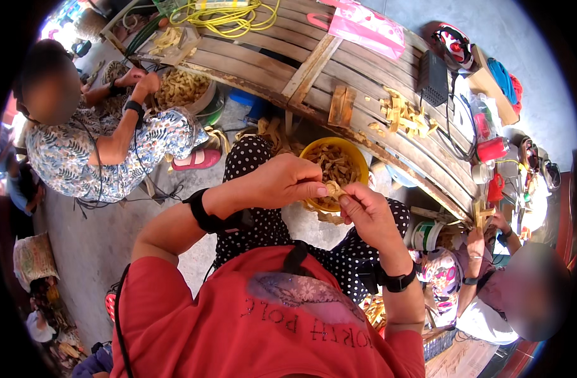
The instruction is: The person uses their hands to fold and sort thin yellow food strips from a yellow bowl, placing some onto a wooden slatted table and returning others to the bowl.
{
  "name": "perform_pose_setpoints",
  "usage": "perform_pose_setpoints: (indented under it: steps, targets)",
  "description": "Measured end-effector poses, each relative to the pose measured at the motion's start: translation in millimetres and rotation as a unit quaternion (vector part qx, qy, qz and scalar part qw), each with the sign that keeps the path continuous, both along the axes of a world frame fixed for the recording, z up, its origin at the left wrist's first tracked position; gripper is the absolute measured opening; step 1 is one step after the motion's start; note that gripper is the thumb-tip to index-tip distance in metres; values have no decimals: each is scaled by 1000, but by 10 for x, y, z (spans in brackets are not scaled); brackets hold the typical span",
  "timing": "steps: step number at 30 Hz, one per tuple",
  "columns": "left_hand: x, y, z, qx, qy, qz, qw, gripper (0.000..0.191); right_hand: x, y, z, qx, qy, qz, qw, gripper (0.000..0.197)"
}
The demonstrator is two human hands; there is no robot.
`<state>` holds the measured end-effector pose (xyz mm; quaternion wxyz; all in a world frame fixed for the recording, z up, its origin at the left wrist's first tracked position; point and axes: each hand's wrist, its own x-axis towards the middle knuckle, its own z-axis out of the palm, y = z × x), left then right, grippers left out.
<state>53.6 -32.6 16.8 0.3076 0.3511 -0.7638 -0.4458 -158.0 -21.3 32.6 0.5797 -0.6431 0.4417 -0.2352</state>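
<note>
A small pale folded strip of dried plant material (pixel 334 190) is held between my two hands, in front of my knees. My left hand (pixel 288 182) has thumb and fingertips on its left end. From the other side, my right hand (pixel 369 213) pinches it between thumb and forefinger. Just beyond and below my hands stands a yellow bucket (pixel 362 163), holding many brownish folded pieces (pixel 333 158). A longer pale braided-looking piece (pixel 330 217) hangs below my hands near the bucket's near side.
Ahead runs a slatted wooden bench (pixel 250 56) with loose strips (pixel 404 113), a wooden block (pixel 341 106), a pink bag (pixel 367 28), a black box (pixel 432 78) and a yellow cable (pixel 231 19). Co-workers sit left (pixel 113 137) and right (pixel 487 293). At left stands a tub of pieces (pixel 182 90).
</note>
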Motion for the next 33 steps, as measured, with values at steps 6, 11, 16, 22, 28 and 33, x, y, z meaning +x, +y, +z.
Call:
perform_pose_setpoints:
  steps: [6,11,16,22,28,33]
  targets:
    - [-123,94,22,185,123,-18,975,30,153,6,-15,-179,-29,10,983,31]
    - [-164,158,66,284,230,-11,931,32,252,43,0,-307,2,-12,952,33]
    - [-287,219,17,336,312,36,888,32,230,94,-98,-213,-102,-41,971,18]
    - [-387,231,-90,370,364,55,853,31,241,92,-8,-101,-198,-57,973,14]
    - [-256,302,-80,218,278,53,934,18,327,-95,2,-314,-116,67,940,20]
    - [-776,283,-257,317,450,2,835,27,-92,41,-123,-191,-163,16,968,18]
